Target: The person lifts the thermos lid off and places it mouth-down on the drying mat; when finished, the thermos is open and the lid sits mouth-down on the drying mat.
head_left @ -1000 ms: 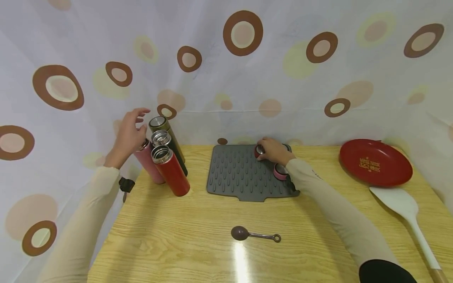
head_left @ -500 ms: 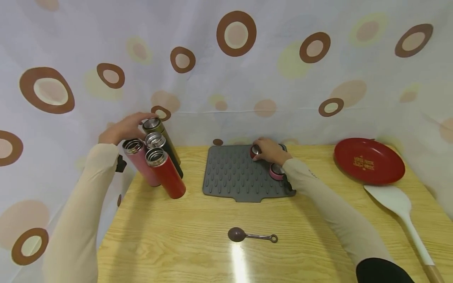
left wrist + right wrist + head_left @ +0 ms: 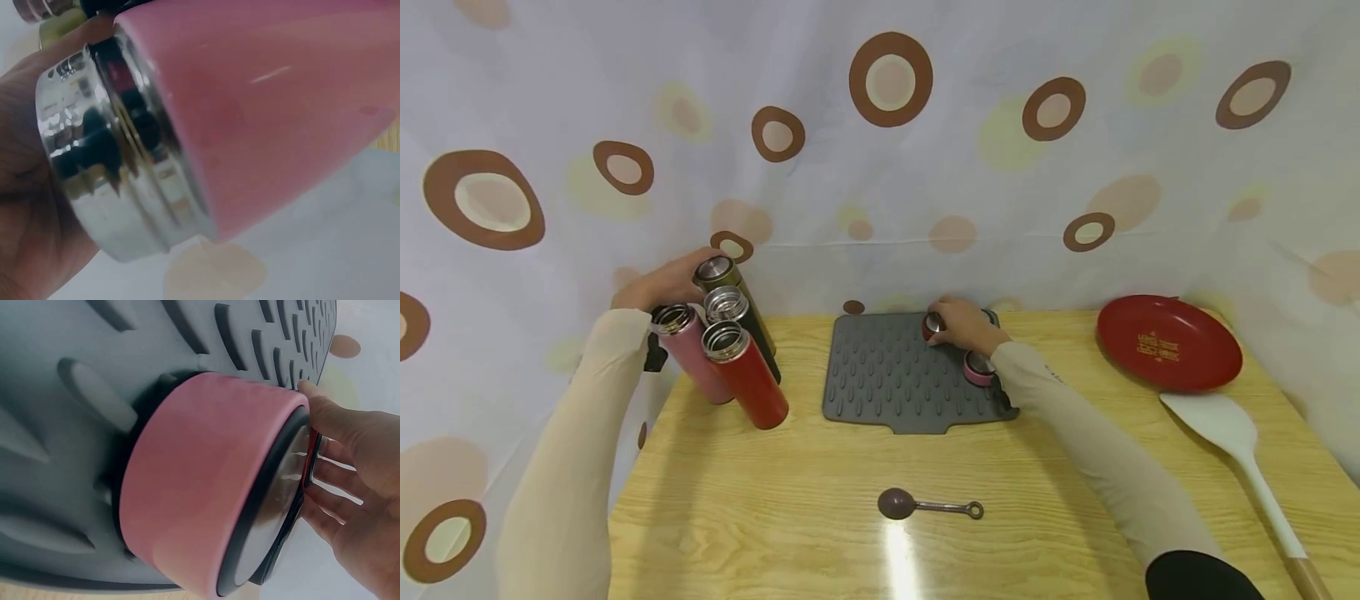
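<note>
My left hand reaches over the uncapped pink bottle and grips the olive-green vacuum bottle near its capped top; its far fingers are hidden. In the left wrist view the pink bottle's bare metal neck covers most of this hand. Beside it stand a dark bottle and a red bottle, both uncapped. On the grey ridged mat, my right hand holds a red bottle cap between thumb and fingers. A pink cap sits on the mat just under the right wrist.
A dark-headed spoon lies at the front middle of the wooden table. On the right are a red oval plate and a long white spatula. A patterned curtain rises close behind the table.
My left hand has moved from above the pink bottle to the olive-green bottle and taken hold of it. The right hand keeps the red cap on the mat. The head view has shifted slightly.
</note>
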`<state>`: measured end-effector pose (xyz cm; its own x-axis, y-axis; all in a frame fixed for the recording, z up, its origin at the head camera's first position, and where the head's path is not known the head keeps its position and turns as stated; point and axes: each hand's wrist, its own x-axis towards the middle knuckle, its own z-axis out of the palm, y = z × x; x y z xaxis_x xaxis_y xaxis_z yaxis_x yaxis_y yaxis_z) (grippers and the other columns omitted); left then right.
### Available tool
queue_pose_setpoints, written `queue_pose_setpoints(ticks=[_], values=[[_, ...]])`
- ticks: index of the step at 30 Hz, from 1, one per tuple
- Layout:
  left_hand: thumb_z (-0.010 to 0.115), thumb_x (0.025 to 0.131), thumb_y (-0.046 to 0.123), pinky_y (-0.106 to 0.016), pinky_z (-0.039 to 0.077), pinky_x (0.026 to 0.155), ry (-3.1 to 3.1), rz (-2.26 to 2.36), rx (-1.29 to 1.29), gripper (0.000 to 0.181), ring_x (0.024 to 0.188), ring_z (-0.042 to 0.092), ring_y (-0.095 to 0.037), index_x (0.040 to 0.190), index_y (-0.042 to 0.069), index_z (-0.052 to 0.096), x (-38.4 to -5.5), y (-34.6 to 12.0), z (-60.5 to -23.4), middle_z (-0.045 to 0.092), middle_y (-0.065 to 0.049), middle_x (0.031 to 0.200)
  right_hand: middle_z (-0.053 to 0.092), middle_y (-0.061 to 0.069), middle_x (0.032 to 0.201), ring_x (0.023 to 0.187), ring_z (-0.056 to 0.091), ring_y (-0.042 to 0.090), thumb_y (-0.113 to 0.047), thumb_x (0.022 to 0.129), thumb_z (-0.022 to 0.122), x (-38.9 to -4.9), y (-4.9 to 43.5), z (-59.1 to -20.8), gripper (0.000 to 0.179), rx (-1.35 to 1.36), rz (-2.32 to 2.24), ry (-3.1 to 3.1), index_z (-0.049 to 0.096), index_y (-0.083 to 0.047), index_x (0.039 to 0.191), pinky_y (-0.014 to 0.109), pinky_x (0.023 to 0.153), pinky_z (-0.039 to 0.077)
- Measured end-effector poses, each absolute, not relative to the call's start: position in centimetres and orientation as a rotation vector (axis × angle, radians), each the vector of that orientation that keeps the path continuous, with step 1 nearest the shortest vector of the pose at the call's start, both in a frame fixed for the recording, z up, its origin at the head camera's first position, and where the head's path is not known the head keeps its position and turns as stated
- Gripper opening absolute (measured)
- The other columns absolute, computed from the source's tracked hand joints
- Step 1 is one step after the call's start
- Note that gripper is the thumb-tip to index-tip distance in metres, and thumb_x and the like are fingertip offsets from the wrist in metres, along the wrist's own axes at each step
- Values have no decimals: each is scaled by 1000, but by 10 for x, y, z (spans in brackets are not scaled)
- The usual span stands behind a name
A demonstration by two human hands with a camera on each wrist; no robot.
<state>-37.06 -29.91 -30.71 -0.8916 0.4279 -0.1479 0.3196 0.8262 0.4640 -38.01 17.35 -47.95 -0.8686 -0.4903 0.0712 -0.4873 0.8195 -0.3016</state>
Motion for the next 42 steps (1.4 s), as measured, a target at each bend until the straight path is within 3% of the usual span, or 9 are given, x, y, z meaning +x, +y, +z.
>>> queue_pose_setpoints(ticks=[9,16,20,23,28,33,38,42], values=[[71,93,6,-61,43,108,2752,786,459,75,127,48,-49,150,-9,24,-368,-320,-320,43,-35,143,62,25,136,125,61,41,-24,92,82,-377,161,-480,60,-802,-487,2964,59,7,139,52,107,48],[79,91,16,-64,37,114,2944,861,357,83,130,46,-50,149,-11,27,-361,-326,-312,43,-36,144,62,25,137,125,60,40,-25,93,81,-374,158,-478,61,-797,-506,2953,59,7,140,52,107,48],[85,87,21,-62,39,113,3047,1031,344,90,132,47,-46,151,-6,28,-351,-318,-294,45,-31,146,62,24,137,126,60,39,-24,92,82,-374,161,-476,61,-788,-527,2952,59,6,140,52,107,48],[87,86,25,-50,42,111,3154,1210,354,88,131,51,-34,152,3,33,-338,-305,-276,50,-21,146,62,24,137,126,60,39,-24,92,82,-374,164,-474,61,-775,-526,2963,59,6,139,52,108,48],[89,81,12,-30,45,103,3090,1967,512,80,121,57,-18,145,18,40,-310,-280,-241,58,-2,136,62,25,138,126,60,41,-24,92,82,-372,164,-472,61,-767,-492,2966,58,8,140,52,108,48],[87,75,0,-30,44,102,2619,2684,807,84,113,64,-26,141,15,39,-275,-242,-208,69,-11,124,63,24,136,125,61,39,-23,94,80,-373,162,-471,60,-708,-495,2956,58,7,141,51,107,49],[84,77,2,-32,48,95,2502,2736,1002,74,109,65,-30,140,10,46,-245,-203,-204,71,-16,123,62,26,135,124,61,41,-24,95,79,-371,164,-473,64,-701,-411,3001,54,7,144,52,106,49],[82,81,9,-31,55,89,2486,2612,953,62,102,67,-28,138,11,55,-225,-179,-220,70,-14,119,54,33,142,132,55,49,-30,98,75,-362,165,-472,73,-785,-356,3071,44,10,151,59,110,45]])
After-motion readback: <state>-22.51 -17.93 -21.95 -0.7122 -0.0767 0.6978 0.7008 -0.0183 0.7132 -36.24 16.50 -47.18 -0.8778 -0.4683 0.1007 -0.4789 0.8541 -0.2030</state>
